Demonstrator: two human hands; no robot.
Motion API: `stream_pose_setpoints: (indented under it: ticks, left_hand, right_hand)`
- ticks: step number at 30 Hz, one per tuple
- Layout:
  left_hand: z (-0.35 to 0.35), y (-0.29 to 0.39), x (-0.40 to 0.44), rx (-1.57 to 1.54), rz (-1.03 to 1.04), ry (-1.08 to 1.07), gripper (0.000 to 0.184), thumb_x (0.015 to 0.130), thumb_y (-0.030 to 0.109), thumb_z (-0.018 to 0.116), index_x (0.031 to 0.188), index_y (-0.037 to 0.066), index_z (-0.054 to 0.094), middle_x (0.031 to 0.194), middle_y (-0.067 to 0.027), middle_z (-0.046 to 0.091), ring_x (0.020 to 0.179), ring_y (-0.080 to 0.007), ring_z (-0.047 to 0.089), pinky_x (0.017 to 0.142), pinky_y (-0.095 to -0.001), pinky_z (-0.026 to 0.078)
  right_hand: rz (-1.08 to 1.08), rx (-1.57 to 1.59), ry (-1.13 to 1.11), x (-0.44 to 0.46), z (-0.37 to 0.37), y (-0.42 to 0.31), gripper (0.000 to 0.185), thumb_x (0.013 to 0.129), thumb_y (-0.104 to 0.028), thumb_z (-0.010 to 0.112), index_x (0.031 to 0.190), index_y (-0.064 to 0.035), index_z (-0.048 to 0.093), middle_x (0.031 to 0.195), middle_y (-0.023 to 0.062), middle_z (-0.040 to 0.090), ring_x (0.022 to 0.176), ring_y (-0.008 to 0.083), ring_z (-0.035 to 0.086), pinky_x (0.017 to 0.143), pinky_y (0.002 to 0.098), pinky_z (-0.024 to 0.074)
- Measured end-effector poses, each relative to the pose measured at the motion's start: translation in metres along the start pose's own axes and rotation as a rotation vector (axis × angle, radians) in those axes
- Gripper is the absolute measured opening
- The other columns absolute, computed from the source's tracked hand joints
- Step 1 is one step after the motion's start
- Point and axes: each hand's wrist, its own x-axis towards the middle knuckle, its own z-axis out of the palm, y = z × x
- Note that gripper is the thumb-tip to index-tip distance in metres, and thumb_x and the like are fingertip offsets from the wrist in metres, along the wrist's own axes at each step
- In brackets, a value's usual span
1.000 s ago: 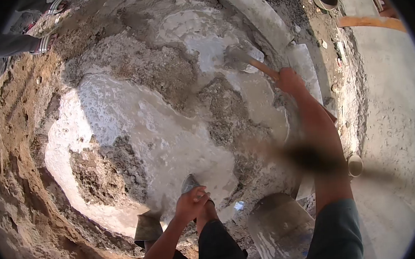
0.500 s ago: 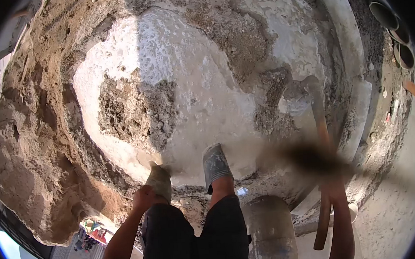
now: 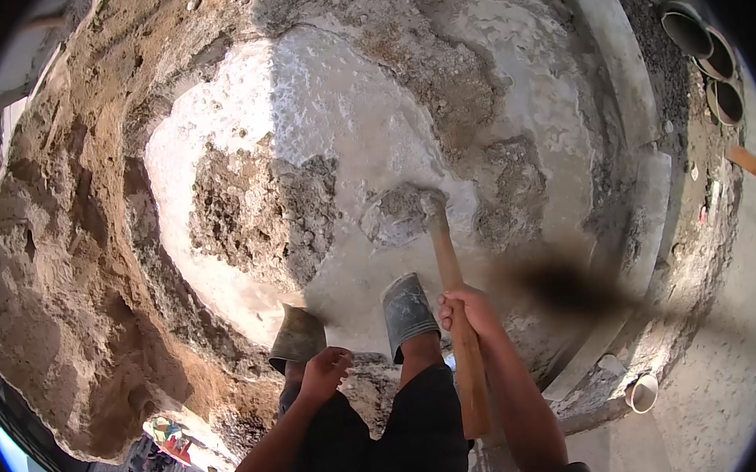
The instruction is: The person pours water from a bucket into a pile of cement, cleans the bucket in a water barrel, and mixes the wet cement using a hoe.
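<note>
My right hand (image 3: 470, 311) is wrapped round the wooden handle of a hoe-like tool (image 3: 445, 253), whose rear end hangs below the hand. The tool's head is sunk in wet grey mortar (image 3: 362, 148), in front of my right boot. Over my left thigh, my left hand (image 3: 325, 372) has its fingers loosely curled with nothing in them. Two grey rubber boots (image 3: 409, 309) stand at the near edge of the mortar. A heap of coarse gravelly mix (image 3: 260, 205) rises from the mortar at the left.
Rough earth (image 3: 62, 287) banks up at the left. Pale slabs (image 3: 616, 49) border the pit at the right, with several buckets (image 3: 686, 32) beyond them. A small round container (image 3: 642, 394) sits at the lower right. A dark blur covers part of the view at right.
The tool has swung from the right side of the pit to the mortar before my boots, with my right hand still on it. My left hand has moved off the left boot toward my left thigh.
</note>
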Motion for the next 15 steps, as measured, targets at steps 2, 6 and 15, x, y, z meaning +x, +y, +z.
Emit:
stream_pose_setpoints:
  ticks: [2, 6, 15]
  left_hand:
    - [-0.020, -0.012, 0.000, 0.053, 0.009, 0.042, 0.024, 0.094, 0.017, 0.063, 0.110, 0.000, 0.064, 0.086, -0.0057, 0.070, 0.068, -0.0091, 0.063, 0.059, -0.0245, 0.050]
    - [-0.050, -0.057, 0.010, -0.064, -0.021, 0.067, 0.024, 0.093, 0.017, 0.063, 0.111, 0.001, 0.064, 0.086, -0.0055, 0.070, 0.069, -0.0086, 0.062, 0.059, -0.0243, 0.050]
    - [-0.106, -0.108, 0.000, -0.254, 0.044, 0.006, 0.025, 0.094, 0.021, 0.064, 0.110, 0.003, 0.063, 0.090, -0.0034, 0.068, 0.075, -0.0085, 0.062, 0.062, -0.0248, 0.051]
  right_hand:
    - [-0.038, -0.083, -0.001, 0.020, 0.018, 0.004, 0.016, 0.089, -0.015, 0.061, 0.087, 0.0003, 0.056, 0.071, 0.0075, 0.057, 0.058, 0.0187, 0.058, 0.053, 0.0324, 0.0506]
    - [-0.051, -0.190, 0.099, 0.042, 0.049, 0.004, 0.016, 0.088, -0.015, 0.061, 0.084, -0.0001, 0.056, 0.068, 0.0078, 0.057, 0.056, 0.0196, 0.058, 0.054, 0.0336, 0.0511]
    - [-0.164, -0.279, 0.262, 0.064, 0.104, 0.060, 0.014, 0.088, -0.013, 0.060, 0.085, -0.0008, 0.055, 0.068, 0.0067, 0.054, 0.054, 0.0187, 0.056, 0.049, 0.0328, 0.0492]
